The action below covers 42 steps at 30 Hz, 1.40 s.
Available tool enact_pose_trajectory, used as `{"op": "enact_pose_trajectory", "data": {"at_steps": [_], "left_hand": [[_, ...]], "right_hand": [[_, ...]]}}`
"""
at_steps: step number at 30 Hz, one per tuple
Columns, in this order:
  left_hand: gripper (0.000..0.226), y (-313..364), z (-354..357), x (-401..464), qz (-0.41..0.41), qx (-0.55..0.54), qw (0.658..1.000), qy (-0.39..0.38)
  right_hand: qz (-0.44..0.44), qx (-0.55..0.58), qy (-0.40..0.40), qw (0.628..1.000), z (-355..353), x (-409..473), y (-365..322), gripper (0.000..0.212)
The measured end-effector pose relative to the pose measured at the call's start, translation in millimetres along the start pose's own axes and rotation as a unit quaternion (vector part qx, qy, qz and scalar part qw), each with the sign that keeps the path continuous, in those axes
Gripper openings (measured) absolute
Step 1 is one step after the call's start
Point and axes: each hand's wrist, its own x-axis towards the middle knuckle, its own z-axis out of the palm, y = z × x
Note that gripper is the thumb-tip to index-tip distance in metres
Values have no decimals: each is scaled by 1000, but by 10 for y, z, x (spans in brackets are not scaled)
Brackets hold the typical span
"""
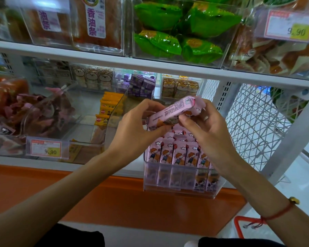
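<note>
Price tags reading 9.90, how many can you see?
2: upper tag at the top right, lower tag at the lower left. Others may be hidden.

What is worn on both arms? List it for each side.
Both forearms are bare, no sleeves. The right wrist carries a red cord bracelet with a gold bead, and a pale ring sits on one finger of the right grip. The left grip wears nothing.

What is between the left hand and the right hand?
Head view: a pink snack packet spans the gap; the left hand and the right hand both pinch it.
</note>
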Motion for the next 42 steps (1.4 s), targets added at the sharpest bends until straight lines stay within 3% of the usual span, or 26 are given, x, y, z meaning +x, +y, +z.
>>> {"op": "enact_pose_trajectory", "data": {"at_steps": [3,6,8,12,16,20,23,28,34,36,38,42], "left_hand": [[51,-27,-75,40,2,9,1000,-3],[63,-153,-187,83,-36,37,998,38],[60,-265,-201,67,-91,38,994,51],[57,-432,-135,-37,-182,24,983,15],[45,-439,-92,-107,-193,-8,981,-35],[35,-396,-77,-129,-184,-7,982,-52],[35,-379,-86,-123,-183,-12,982,-47],[34,-381,-87,-122,-182,-18,982,-44],[33,-365,-85,-123,-186,-22,981,-40],[31,-350,-88,-120,-189,-23,981,-42],[34,-349,-98,-102,-181,7,983,-27],[31,-272,-120,137,-66,135,989,11]], "right_hand": [[72,87,40,993,-5,27,29,53],[152,219,126,956,-52,142,86,45],[183,209,176,944,-92,263,126,49],[160,90,198,963,-31,584,246,48],[74,-145,114,980,64,929,388,39],[35,-364,-46,930,49,1189,508,49],[32,-420,-138,897,87,1305,562,46],[9,-499,-146,854,190,1319,814,29],[83,-491,-251,830,163,1383,791,25],[98,-491,-245,830,111,1350,684,31],[69,-479,-185,855,72,1212,588,39],[-38,-487,-105,866,-37,645,494,37]]}}
